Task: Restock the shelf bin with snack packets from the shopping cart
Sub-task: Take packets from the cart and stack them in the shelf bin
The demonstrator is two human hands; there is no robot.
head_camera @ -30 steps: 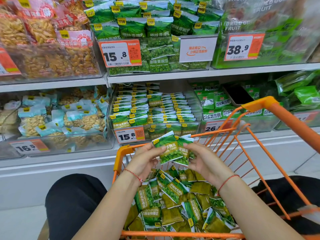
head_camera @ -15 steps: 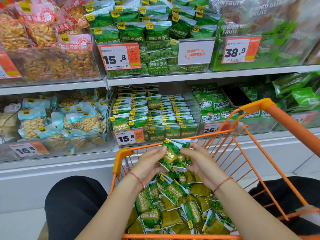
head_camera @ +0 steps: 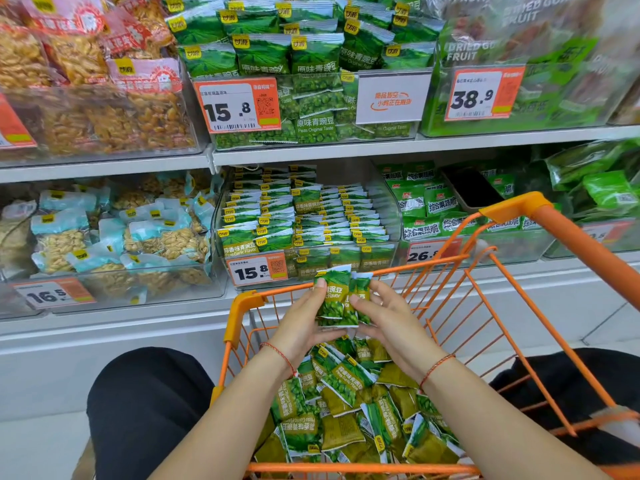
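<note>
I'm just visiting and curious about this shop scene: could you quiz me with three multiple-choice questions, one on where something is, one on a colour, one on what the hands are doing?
1. Where do the loose green pea snack packets lie?
A. on the floor
B. in the wire shopping cart
C. on the top shelf

2. What colour is the cart's frame?
A. orange
B. blue
C. silver

3. What are the left hand and right hand doing?
A. resting empty
B. pushing the cart
C. holding a small bunch of green packets between them

Answers: 1 B, the pile fills the cart's basket. 2 A, its rails and wires are orange. 3 C, fingers of both hands grip the bunch above the cart.
</note>
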